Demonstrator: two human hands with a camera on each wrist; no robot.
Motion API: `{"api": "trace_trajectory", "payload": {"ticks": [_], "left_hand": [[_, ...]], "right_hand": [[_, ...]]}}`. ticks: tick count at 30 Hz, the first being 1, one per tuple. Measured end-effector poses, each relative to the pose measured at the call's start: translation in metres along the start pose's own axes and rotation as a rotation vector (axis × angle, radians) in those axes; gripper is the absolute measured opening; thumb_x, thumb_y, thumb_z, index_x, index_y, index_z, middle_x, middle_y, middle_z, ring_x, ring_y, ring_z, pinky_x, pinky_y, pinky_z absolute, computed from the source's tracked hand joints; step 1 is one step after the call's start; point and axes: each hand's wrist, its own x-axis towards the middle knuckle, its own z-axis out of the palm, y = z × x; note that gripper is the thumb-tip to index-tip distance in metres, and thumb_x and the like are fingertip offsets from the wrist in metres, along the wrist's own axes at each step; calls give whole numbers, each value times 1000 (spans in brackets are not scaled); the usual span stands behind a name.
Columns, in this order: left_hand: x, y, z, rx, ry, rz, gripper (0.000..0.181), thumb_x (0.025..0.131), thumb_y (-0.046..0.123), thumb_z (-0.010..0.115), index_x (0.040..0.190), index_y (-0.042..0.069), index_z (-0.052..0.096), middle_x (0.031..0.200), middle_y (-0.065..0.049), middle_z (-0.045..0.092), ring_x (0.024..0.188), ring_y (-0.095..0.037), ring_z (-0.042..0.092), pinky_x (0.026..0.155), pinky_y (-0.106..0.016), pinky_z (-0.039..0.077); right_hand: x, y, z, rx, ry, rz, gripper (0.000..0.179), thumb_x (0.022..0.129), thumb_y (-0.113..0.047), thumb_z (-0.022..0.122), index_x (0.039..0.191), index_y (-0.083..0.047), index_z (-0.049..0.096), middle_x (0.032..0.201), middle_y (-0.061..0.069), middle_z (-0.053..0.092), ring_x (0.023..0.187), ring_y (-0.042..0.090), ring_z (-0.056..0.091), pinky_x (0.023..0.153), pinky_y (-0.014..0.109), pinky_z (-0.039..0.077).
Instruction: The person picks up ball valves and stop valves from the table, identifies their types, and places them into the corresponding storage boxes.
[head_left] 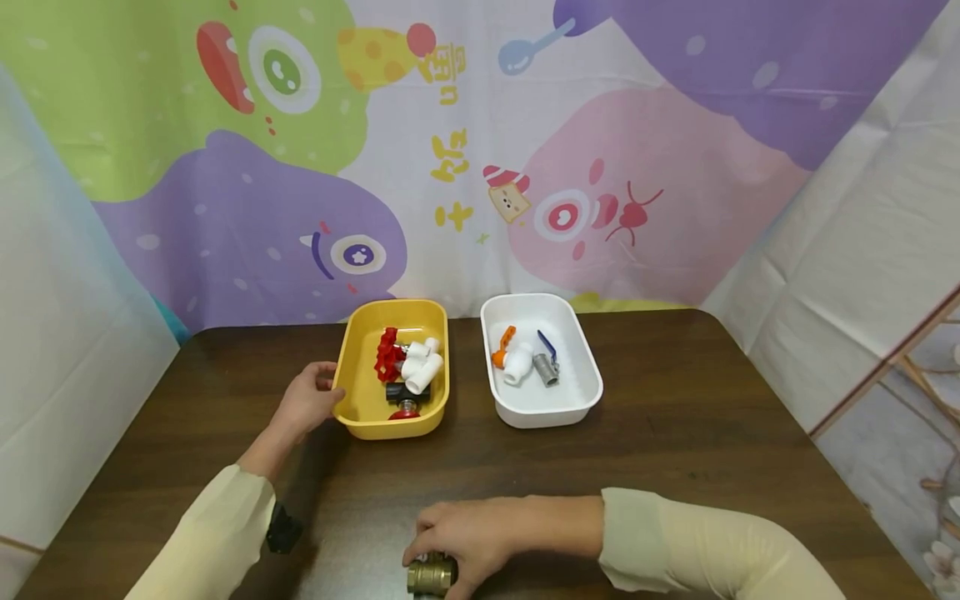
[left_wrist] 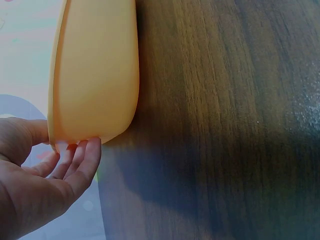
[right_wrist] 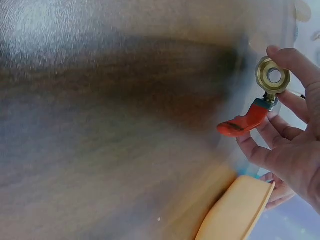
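My right hand (head_left: 476, 537) grips a brass ball valve (head_left: 431, 576) low above the front of the table. In the right wrist view the valve's round hexagonal end faces the camera, and its red lever (right_wrist: 244, 123) lies by the fingers. My left hand (head_left: 306, 402) pinches the left rim of a yellow tray (head_left: 360, 422), thumb on one side and fingers on the other, as the left wrist view shows. Inside that tray lie white pipe valves (head_left: 422, 367) with red handwheels (head_left: 388, 356), and a black valve (head_left: 405, 393).
To the right of the yellow tray stands a white tray (head_left: 551, 414). It holds a white valve with an orange lever (head_left: 517, 364) and a grey metal valve with a blue lever (head_left: 546, 369). A printed curtain (head_left: 450, 267) hangs behind the brown wooden table (head_left: 660, 433).
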Motion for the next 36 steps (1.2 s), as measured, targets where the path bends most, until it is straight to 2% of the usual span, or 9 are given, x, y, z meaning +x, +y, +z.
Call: {"api": "trace_trajectory", "payload": {"ticks": [5, 11, 24, 29, 36], "left_hand": [[0, 0, 0, -3, -3, -3, 51, 92, 8, 51, 137, -5, 31, 123, -29, 46, 102, -37, 56, 77, -36, 58], [1, 0, 0, -3, -5, -12, 51, 93, 9, 50, 138, -4, 31, 124, -28, 46, 104, -37, 56, 79, -37, 57], [-1, 2, 0, -20, -10, -8, 50, 94, 8, 50, 138, -4, 31, 123, -29, 46, 103, -36, 57, 78, -38, 58], [-1, 1, 0, -23, -8, -5, 50, 94, 8, 50, 138, -4, 31, 123, -29, 46, 104, -37, 57, 81, -40, 57], [0, 1, 0, -29, -9, -18, 50, 94, 8, 50, 138, -3, 30, 124, -28, 46, 105, -37, 57, 83, -42, 56]], "right_hand": [[-4, 4, -7, 16, 44, 55, 56, 78, -38, 73, 129, -24, 54, 109, -7, 50, 93, -2, 45, 74, 0, 33], [-10, 11, -19, 56, 114, 79, 56, 77, -38, 74, 128, -22, 55, 106, -6, 49, 92, -1, 44, 76, 2, 35], [-33, 22, -50, 170, 249, 202, 57, 76, -32, 75, 127, -20, 55, 110, 0, 50, 92, 4, 47, 77, 8, 41], [-45, 29, -64, 192, 352, 227, 57, 75, -30, 76, 127, -17, 56, 109, 2, 51, 91, 9, 50, 78, 13, 45], [-59, 45, -72, 184, 489, 279, 58, 73, -31, 78, 125, -17, 58, 105, 0, 53, 87, 12, 51, 72, 18, 46]]}}
